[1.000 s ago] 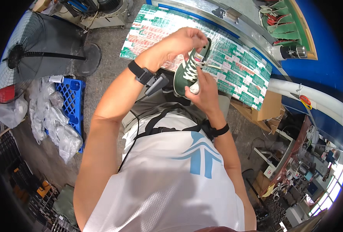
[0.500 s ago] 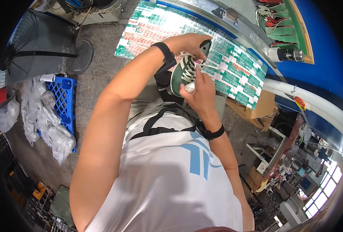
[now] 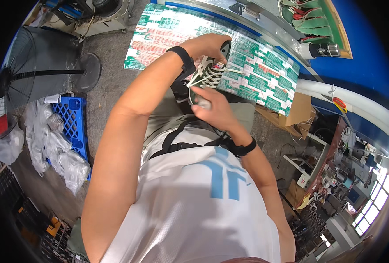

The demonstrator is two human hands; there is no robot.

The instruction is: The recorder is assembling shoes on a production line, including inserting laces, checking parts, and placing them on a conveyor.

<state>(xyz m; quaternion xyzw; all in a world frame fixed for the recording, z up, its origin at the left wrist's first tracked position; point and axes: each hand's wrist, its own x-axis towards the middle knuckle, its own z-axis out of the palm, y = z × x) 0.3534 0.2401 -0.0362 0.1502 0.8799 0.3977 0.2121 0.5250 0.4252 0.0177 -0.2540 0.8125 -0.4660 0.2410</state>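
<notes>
A dark green lace-up sneaker (image 3: pixel 208 73) with white stripes is held over the near edge of a board wrapped in green-and-white printed film (image 3: pixel 260 74). My left hand (image 3: pixel 211 46) grips it around the heel and collar, at its far end. At the toe end, my right hand (image 3: pixel 215 109) is closed, with its fingertips at a whitish shoelace (image 3: pixel 195 82) drawn out to the left of the shoe. A small whitish thing (image 3: pixel 205 104) shows by the right thumb; its kind is unclear. Another lace end (image 3: pixel 235 71) sticks out to the right. The right hand partly hides the toe.
A tray of red and green shoe parts (image 3: pixel 310 22) and a metal cylinder (image 3: pixel 326 49) are at the far right. Orange-handled scissors (image 3: pixel 339 103) hang at right. On the left stand a fan (image 3: pixel 89 72) and a blue plastic pallet (image 3: pixel 72 122) with clear bags.
My right hand has moved toward me and left from the lacing, and a shoelace now stretches out to the left. My left hand still grips the sneaker, which has shifted slightly left.
</notes>
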